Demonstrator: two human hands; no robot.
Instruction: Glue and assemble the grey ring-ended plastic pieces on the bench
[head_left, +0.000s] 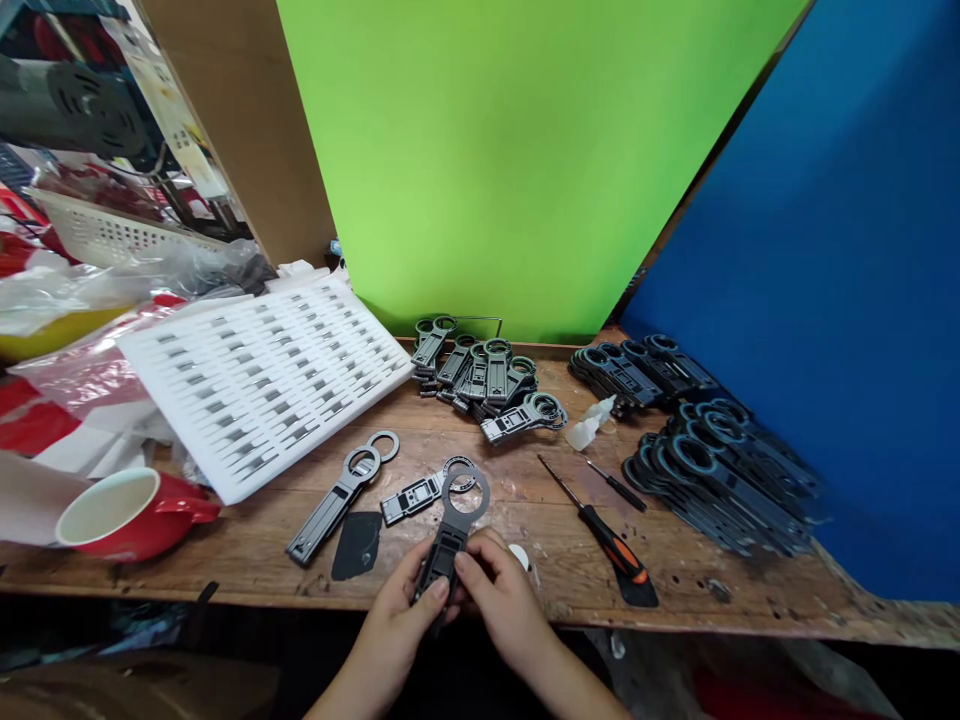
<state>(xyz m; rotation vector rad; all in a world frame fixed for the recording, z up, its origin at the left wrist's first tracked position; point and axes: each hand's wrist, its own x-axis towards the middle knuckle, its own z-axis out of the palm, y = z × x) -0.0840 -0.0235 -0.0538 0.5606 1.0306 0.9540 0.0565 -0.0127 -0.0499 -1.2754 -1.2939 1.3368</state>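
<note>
Both hands hold one dark grey flat part with a ring at its far end (pixel 453 530), just over the table's front edge. My left hand (pixel 407 607) grips its lower left side, thumb on top. My right hand (pixel 501 590) pinches the right side with thumb and fingers. Right behind it lies a lighter ring-ended part (pixel 412 497), its ring partly covered by the held one. To the left rests another ring-ended part (pixel 330 510) with a loose-looking ring (pixel 385 446) at its tip. A black flat pad (pixel 357 546) sits between them and the edge.
A white slotted tray (pixel 225 490) with small metal pieces stands left, behind a red mug (pixel 142 530). Ring-ended parts (pixel 480 372) are heaped at the back; dark stacks (pixel 720 470) lie right. An orange-black screwdriver (pixel 611 545), a thin screwdriver (pixel 619 487) and small white bottle (pixel 589 428) lie nearby.
</note>
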